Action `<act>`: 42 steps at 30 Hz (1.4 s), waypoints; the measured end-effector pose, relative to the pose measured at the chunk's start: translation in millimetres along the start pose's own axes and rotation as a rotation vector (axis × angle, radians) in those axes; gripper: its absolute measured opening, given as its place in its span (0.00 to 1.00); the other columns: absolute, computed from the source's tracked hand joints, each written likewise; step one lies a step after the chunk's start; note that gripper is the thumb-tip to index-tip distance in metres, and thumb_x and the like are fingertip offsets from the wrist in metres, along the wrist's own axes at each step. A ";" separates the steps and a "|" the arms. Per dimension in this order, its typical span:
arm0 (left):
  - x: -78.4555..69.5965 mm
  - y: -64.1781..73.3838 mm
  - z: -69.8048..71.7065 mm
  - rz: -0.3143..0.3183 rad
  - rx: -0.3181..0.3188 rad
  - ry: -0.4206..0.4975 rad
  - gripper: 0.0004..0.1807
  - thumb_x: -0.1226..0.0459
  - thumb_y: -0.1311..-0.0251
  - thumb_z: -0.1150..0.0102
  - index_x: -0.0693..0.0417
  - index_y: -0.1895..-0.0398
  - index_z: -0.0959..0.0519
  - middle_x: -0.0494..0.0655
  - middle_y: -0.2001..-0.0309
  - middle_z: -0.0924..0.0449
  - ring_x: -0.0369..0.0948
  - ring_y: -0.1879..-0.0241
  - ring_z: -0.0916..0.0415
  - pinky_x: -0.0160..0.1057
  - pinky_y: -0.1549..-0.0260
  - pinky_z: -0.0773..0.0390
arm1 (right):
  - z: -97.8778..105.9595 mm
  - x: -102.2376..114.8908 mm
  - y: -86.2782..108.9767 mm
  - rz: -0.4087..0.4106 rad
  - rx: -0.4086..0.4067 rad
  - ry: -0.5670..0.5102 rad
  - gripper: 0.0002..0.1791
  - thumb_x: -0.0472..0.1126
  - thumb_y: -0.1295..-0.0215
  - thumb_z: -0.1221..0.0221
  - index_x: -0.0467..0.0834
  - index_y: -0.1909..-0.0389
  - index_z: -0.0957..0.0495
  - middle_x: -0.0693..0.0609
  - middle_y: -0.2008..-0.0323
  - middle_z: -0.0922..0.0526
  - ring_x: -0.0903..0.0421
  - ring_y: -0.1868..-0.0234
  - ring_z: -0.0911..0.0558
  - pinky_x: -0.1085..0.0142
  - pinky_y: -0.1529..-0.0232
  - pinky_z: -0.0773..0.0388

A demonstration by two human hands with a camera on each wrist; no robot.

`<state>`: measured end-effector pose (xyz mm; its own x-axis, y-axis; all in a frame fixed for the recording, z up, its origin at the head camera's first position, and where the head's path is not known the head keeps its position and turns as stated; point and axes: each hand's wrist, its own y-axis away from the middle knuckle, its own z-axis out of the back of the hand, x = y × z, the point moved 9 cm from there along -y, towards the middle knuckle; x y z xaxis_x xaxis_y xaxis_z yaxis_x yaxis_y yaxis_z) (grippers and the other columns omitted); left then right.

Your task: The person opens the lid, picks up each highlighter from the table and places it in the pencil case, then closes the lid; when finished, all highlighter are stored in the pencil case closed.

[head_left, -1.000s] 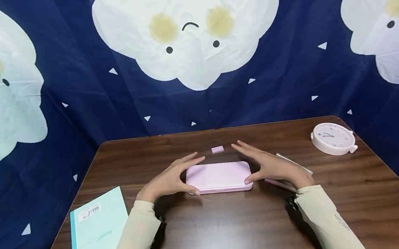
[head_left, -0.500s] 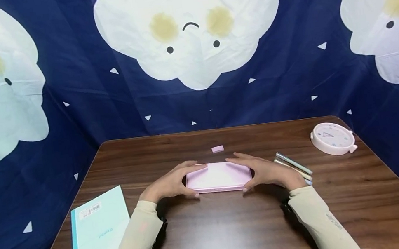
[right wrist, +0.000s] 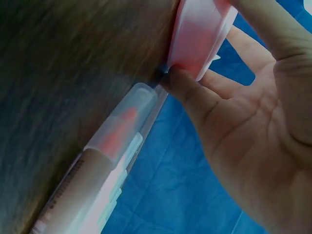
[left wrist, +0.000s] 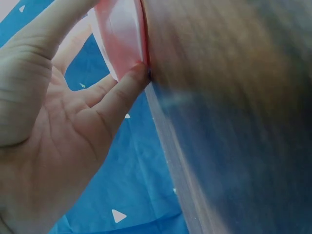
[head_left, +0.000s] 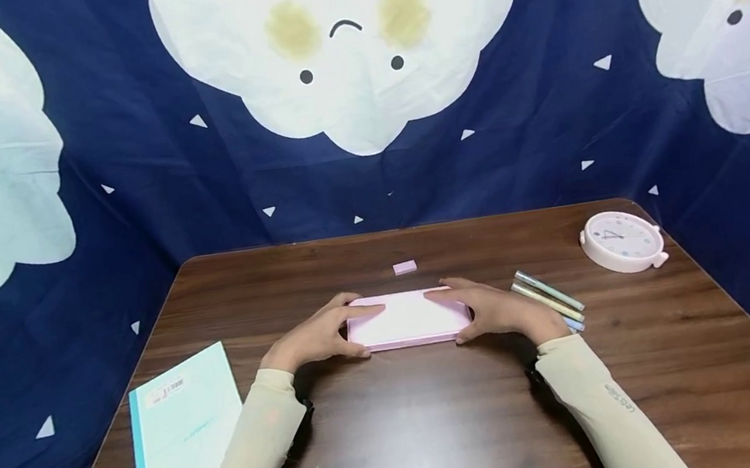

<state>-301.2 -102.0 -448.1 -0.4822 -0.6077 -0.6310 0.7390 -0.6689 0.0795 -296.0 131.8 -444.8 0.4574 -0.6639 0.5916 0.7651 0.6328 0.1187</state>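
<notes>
A pale pink, flat pencil case (head_left: 407,320) with rounded corners lies crosswise on the table between both hands. My left hand (head_left: 320,336) grips its left end, thumb at the near edge and fingers over the top and far side. At the opposite end, my right hand (head_left: 497,311) holds it in the same way. In the left wrist view, fingertips press on the end wall of the pencil case (left wrist: 122,39), low by the tabletop. The right wrist view shows a fingertip at the bottom corner of the case (right wrist: 200,39).
Several capped markers (head_left: 547,297) lie just right of my right hand. A small pink eraser (head_left: 405,267) sits beyond the case. A round pink clock (head_left: 622,241) is at the back right, and a mint notebook (head_left: 185,437) at the left. Blue curtains surround the wooden table (head_left: 399,434).
Both hands, spread around the case with fingers raised, have come in against its ends. My right hand has moved left, uncovering more of the markers. The head view has tilted down slightly.
</notes>
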 end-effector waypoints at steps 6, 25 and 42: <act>0.1 8.0 -3.4 0.000 0.007 0.009 0.46 0.61 0.41 0.17 0.43 0.19 0.27 0.60 0.25 0.36 0.54 0.29 0.33 0.56 0.30 0.28 | -8.8 0.2 -1.4 0.016 -0.001 0.008 0.48 0.37 0.38 0.22 0.42 0.18 0.32 0.31 0.20 0.38 0.33 0.21 0.36 0.38 0.25 0.34; 0.2 2.9 -1.8 0.011 -0.020 -0.035 0.45 0.65 0.42 0.20 0.40 0.20 0.26 0.56 0.26 0.35 0.51 0.32 0.29 0.53 0.33 0.25 | 0.7 -3.8 -0.5 0.017 -0.061 0.091 0.47 0.46 0.39 0.20 0.46 0.19 0.29 0.32 0.23 0.33 0.31 0.25 0.30 0.36 0.28 0.30; -0.5 1.2 -2.7 -0.005 -0.011 -0.042 0.44 0.64 0.39 0.21 0.41 0.18 0.28 0.53 0.27 0.35 0.49 0.36 0.29 0.52 0.35 0.25 | 8.6 -4.0 -0.8 0.076 -0.112 0.142 0.43 0.51 0.46 0.20 0.47 0.26 0.20 0.33 0.29 0.23 0.36 0.29 0.22 0.41 0.31 0.24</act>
<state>-298.8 -101.4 -449.8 -0.5052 -0.6217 -0.5986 0.7414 -0.6677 0.0678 -302.3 137.4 -440.4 0.5687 -0.6706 0.4763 0.7683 0.6399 -0.0164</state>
